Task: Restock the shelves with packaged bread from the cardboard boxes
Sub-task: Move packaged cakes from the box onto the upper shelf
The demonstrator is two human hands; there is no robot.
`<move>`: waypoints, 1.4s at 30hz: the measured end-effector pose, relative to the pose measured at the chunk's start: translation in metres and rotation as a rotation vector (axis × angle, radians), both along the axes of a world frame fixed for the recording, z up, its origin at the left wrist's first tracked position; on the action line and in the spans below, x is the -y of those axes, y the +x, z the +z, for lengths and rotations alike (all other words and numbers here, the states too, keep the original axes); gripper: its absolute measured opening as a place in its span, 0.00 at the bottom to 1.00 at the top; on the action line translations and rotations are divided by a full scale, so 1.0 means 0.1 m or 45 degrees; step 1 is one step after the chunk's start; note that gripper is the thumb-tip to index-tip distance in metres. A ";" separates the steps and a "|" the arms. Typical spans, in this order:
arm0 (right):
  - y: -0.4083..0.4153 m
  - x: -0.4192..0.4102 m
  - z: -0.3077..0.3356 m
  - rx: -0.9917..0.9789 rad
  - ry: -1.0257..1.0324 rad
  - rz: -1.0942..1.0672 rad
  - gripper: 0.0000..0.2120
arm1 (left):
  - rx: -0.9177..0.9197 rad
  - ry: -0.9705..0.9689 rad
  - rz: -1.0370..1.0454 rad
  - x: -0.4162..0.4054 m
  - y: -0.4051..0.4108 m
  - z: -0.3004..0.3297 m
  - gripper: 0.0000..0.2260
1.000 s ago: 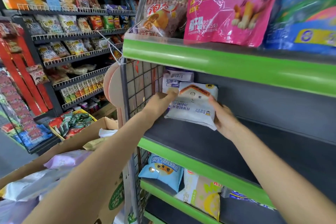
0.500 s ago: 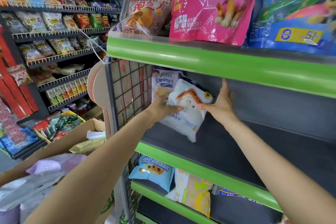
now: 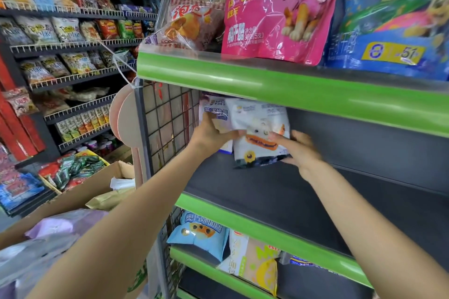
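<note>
Against the wire side panel [image 3: 167, 126], your hands held the white bread packet [image 3: 261, 128] upright, left hand [image 3: 210, 135] nearer the panel, right hand [image 3: 300, 150] opposite.

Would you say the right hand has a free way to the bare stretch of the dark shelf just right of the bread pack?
Probably yes: the right hand sits beside the bread pack, and the dark shelf there looks unobstructed.

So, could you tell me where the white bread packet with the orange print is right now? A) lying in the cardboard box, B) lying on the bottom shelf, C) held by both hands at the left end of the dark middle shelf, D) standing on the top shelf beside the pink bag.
C: the left hand and right hand both grip the white bread packet over the dark middle shelf, by the wire side panel.
</note>
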State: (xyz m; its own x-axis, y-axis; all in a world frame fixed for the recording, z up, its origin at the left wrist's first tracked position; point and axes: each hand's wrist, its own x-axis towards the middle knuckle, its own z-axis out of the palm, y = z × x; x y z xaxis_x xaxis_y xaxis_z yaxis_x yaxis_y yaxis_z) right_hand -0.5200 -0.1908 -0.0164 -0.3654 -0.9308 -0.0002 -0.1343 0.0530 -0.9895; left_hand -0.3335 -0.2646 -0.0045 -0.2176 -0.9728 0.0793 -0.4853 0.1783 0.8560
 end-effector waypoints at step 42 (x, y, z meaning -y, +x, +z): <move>1.20 0.24 -0.21 -0.767 -0.180 0.223 0.12 | 0.065 -0.080 -0.045 -0.16 0.72 -0.24 0.08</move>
State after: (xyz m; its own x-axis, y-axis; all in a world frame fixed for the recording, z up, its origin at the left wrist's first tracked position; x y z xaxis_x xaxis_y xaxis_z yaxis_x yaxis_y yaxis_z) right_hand -0.4005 -0.2151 -0.0373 -0.1060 -0.9527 0.2848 -0.6638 -0.1455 -0.7337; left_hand -0.2617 -0.2483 -0.0289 -0.2572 -0.9578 0.1282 -0.5204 0.2491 0.8168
